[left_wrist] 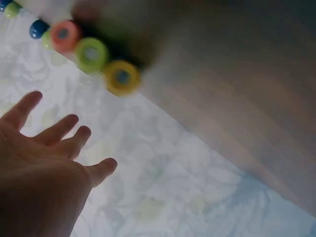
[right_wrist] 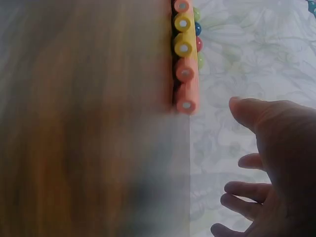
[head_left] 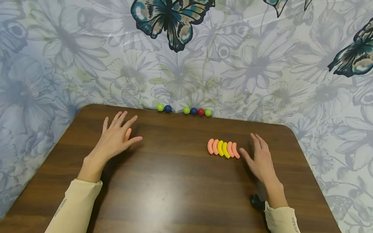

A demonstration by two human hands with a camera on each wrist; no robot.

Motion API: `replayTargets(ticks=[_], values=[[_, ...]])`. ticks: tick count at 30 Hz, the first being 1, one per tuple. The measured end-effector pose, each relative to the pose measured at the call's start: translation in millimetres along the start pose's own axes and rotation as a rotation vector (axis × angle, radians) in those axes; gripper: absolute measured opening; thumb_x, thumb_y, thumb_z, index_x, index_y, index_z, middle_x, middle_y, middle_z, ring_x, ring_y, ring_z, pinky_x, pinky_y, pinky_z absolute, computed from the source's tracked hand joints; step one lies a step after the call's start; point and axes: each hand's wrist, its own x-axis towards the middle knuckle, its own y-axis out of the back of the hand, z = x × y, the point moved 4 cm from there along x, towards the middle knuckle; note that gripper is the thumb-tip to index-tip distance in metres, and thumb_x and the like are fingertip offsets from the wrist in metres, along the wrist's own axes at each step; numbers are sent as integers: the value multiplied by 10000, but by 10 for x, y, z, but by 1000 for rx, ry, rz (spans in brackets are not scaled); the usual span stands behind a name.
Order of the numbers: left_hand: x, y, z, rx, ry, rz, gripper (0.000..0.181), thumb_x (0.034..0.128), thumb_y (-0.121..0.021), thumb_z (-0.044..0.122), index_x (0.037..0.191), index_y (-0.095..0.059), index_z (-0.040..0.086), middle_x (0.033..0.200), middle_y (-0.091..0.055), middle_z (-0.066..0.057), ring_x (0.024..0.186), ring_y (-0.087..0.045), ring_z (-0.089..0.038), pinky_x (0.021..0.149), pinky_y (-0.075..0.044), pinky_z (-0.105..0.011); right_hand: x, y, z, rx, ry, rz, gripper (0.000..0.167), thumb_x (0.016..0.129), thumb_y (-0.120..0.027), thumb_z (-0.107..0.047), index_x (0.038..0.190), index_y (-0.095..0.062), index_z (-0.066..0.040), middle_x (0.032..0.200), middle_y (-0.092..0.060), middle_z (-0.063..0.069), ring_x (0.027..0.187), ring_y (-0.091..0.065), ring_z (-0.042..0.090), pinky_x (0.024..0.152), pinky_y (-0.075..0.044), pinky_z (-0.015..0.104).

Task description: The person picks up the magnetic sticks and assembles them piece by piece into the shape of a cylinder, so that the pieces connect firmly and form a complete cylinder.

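In the head view my left hand (head_left: 115, 139) is spread above the table's left part, its fingers apart, largely covering an orange curved piece (head_left: 128, 133). The left wrist view shows that hand (left_wrist: 49, 158) with nothing in its grasp, and an orange (left_wrist: 65, 35), a green (left_wrist: 92, 55) and a yellow piece end (left_wrist: 122, 78) beyond it. My right hand (head_left: 260, 160) lies just right of a row of several orange and yellow curved pieces (head_left: 222, 149), thumb close to the rightmost one. Loosely extended fingers of the right hand (right_wrist: 276, 163) hold nothing in the right wrist view.
Along the back edge of the brown table (head_left: 163, 181) sit small balls: a green (head_left: 160, 107) and a blue one (head_left: 167, 108), then a separate group with a red ball (head_left: 201, 112). Behind hangs a floral cloth (head_left: 180, 71) with butterflies. A dark object (head_left: 257, 202) is at my right wrist.
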Motion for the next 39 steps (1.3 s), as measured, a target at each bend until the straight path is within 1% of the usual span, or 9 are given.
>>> replayTargets(ticks=[9,14,17,20,25,27,32,35,39], values=[[325,-137,383,-40,-18,-19,816,974,-704,551,1621,-409,151,1707,-231,-268,1604,-138,-464,1226,-35,-761,59,-99,-146,55,23,-28,637,1021,-716,-224,1560,-441,-25,1587,-410,270,1480,-350,493,1163,-342,694],[583,-247,557,-65,-27,-31,756,994,-712,476,1601,-433,120,1690,-266,-271,1590,-179,-474,1235,-78,-745,55,-75,-92,84,17,-24,592,1026,-707,-224,1529,-479,-11,1529,-484,262,1422,-427,476,1140,-376,673],[746,-309,603,-79,-20,-40,719,1006,-718,417,1586,-442,95,1681,-282,-275,1579,-209,-475,1236,-131,-730,45,-54,-40,104,15,-10,569,1033,-699,-222,1514,-496,4,1488,-529,273,1359,-500,483,1096,-419,671],[896,-348,603,-103,-2,-34,685,1007,-731,355,1567,-459,69,1664,-319,-276,1553,-268,-479,1218,-212,-723,35,-57,7,121,15,2,538,1038,-693,-213,1492,-514,13,1412,-589,278,1260,-580,486,1034,-475,658],[1096,-344,540,-145,17,-23,640,1009,-738,284,1542,-484,39,1606,-413,-265,1479,-391,-476,1158,-330,-716,39,-107,30,145,26,10,481,1028,-708,-191,1435,-564,19,1310,-666,256,1155,-668,448,984,-529,620],[1148,-360,490,-162,28,-32,626,1017,-726,265,1543,-481,31,1598,-422,-257,1462,-413,-471,1156,-348,-699,53,-126,23,153,35,7,460,1017,-720,-175,1410,-584,23,1285,-683,247,1128,-690,427,979,-538,607],[1363,-391,422,-188,21,-56,584,1030,-702,187,1541,-481,8,1561,-450,-256,1433,-443,-459,1179,-372,-624,95,-113,16,164,47,10,471,991,-758,-182,1391,-603,15,1250,-700,219,1089,-713,388,970,-556,579],[1440,-419,387,-181,22,-63,551,1017,-711,132,1515,-514,3,1505,-491,-256,1392,-477,-451,1160,-401,-595,95,-137,13,172,55,-6,489,984,-770,-199,1393,-603,11,1250,-702,205,1094,-712,373,974,-564,563],[1478,-485,364,-169,39,-77,492,1006,-718,103,1462,-572,-7,1441,-536,-258,1322,-531,-459,1116,-441,-589,63,-159,29,165,61,-23,492,981,-775,-211,1386,-606,10,1264,-702,198,1114,-706,371,987,-562,555]])
